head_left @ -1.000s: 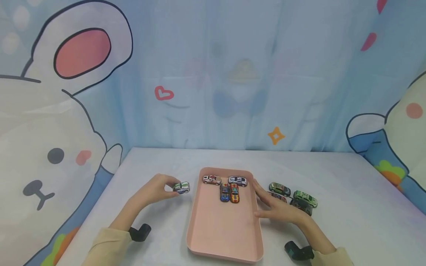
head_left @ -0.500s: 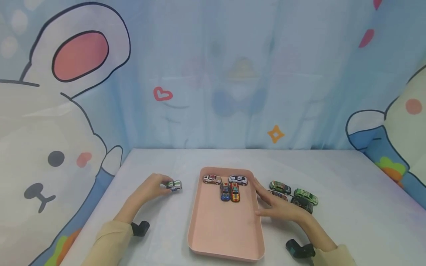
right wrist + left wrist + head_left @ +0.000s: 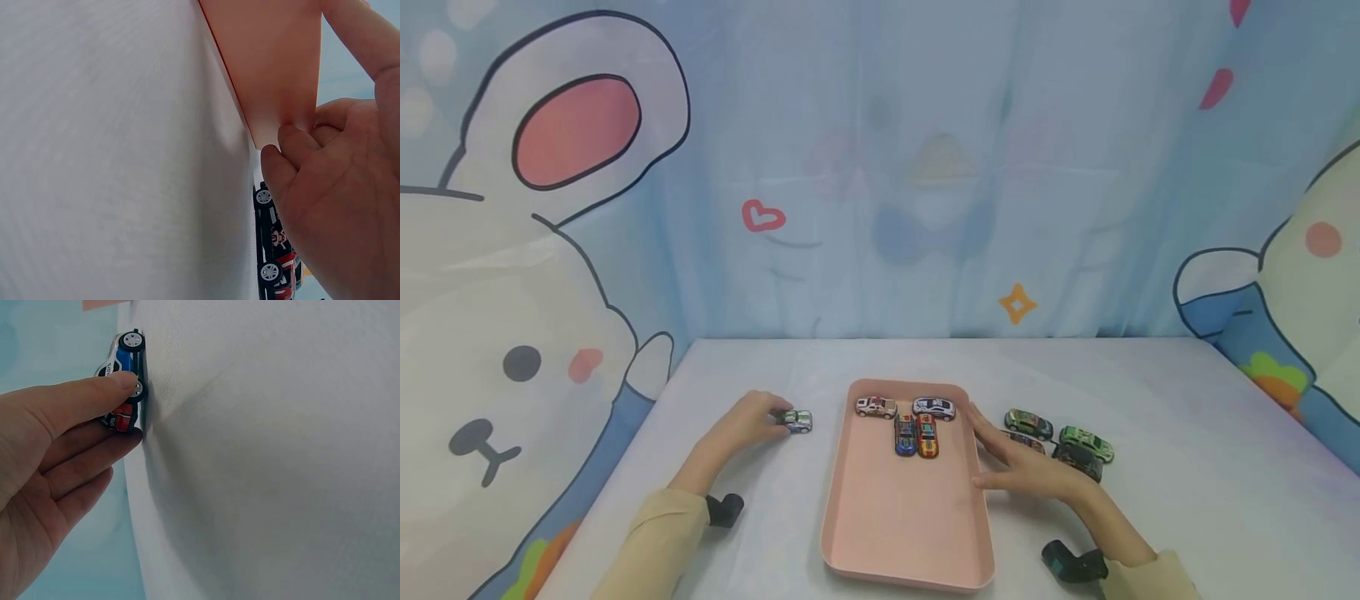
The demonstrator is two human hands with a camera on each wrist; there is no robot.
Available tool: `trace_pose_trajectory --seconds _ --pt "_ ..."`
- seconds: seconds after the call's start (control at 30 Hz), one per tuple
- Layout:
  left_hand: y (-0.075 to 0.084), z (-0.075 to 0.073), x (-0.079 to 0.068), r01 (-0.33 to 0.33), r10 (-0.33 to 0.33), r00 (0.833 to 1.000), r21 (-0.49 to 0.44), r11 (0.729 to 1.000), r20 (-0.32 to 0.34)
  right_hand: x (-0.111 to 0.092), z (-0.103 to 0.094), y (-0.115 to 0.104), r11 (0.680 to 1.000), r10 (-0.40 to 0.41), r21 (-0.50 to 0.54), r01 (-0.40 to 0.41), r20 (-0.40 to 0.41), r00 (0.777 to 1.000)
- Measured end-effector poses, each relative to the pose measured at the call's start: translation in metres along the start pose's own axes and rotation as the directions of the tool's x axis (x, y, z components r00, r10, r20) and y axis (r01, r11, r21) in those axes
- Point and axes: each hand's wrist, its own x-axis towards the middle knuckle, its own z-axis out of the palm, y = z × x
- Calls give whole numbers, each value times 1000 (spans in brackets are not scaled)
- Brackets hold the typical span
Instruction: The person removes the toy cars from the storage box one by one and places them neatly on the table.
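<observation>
My left hand (image 3: 752,421) pinches a small white toy car (image 3: 797,421) with green stripes, left of the pink tray (image 3: 906,533). In the left wrist view the thumb lies across the car's side, which shows blue and red markings, and its wheels (image 3: 133,341) are right at the tabletop. My right hand (image 3: 1026,467) rests with spread fingers at the tray's right rim. Seen from the right wrist, its fingertips touch the outer wall. Inside the tray's far end are a red-and-white car (image 3: 876,407), a white-and-black car (image 3: 934,407), a blue car (image 3: 906,435) and a red-and-yellow car (image 3: 927,436).
Several more toy cars lie right of the tray, among them a green car (image 3: 1087,443), a dark green car (image 3: 1028,423) and a black car (image 3: 1077,460). One is partly behind the right hand. A printed curtain (image 3: 865,167) hangs behind the white table (image 3: 1210,475).
My left hand has moved slightly left and down with the white toy car, away from the tray. The right hand has stayed at the tray's rim.
</observation>
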Motion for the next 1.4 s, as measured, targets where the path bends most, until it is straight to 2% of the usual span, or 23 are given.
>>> trace_pose_trajectory --seconds 0.33,0.53,0.63,0.73,0.87,0.97,1.0,1.13,1.23,1.4 --pt "6 1 10 -31 29 998 51 998 47 -1 -3 2 1000 6 8 -6 -14 1000" --pt "22 3 17 -43 42 998 34 999 36 -2 -2 2 1000 17 19 -17 -9 1000" --pt "39 6 25 -88 88 996 7 996 11 -3 -2 1 1000 22 18 -22 -8 1000" --pt "62 10 33 -162 162 987 -23 987 11 -4 -2 0 1000 22 16 -22 -12 1000" --pt "88 19 43 -289 291 956 -64 955 40 -3 -1 -1 999 22 23 -22 -13 1000" --pt "97 28 51 -341 344 938 -64 938 53 -2 0 -2 999 18 36 -18 -6 1000" --pt "98 30 54 -342 345 937 -56 938 55 -2 0 -1 999 17 37 -17 -2 1000" --pt "98 37 59 -272 271 960 7 962 71 -1 0 0 1000 6 29 -6 5 1000" --pt "97 40 62 -235 230 970 68 970 75 0 0 0 999 4 34 -4 6 1000" --pt "93 43 70 -261 250 965 196 945 78 1 0 1 999 6 53 -6 12 1000"
